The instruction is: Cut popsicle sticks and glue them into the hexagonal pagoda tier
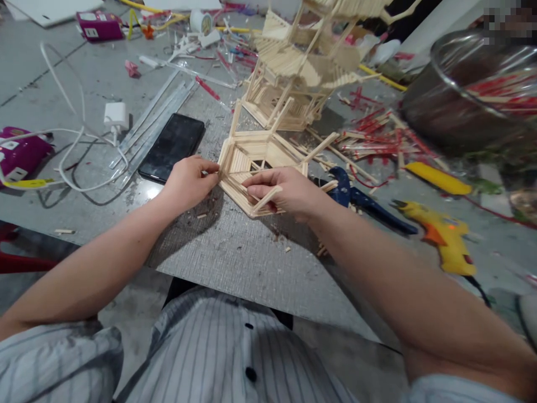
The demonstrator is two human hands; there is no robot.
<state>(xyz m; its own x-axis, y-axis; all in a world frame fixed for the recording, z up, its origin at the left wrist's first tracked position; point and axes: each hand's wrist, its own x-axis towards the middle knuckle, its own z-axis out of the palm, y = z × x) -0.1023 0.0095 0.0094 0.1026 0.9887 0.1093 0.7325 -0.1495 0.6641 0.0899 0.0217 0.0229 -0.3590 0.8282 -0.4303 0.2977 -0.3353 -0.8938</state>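
A hexagonal frame of layered wooden sticks lies on the table in front of me, with short posts rising from its corners and an opening in its middle. At its left corner, my left hand is closed, thumb and fingers pinching the edge. My right hand reaches over the front side, its fingers pinched together just inside the rim, behind a slanting front post. Whatever lies between those right fingertips is too hidden to make out. Directly behind the frame stands a tiered wooden stick tower.
A black phone lies left of the frame, near clear glue sticks and a white charger with its cable. Blue-handled pliers, a yellow glue gun, scattered sticks and a metal pot are on the right.
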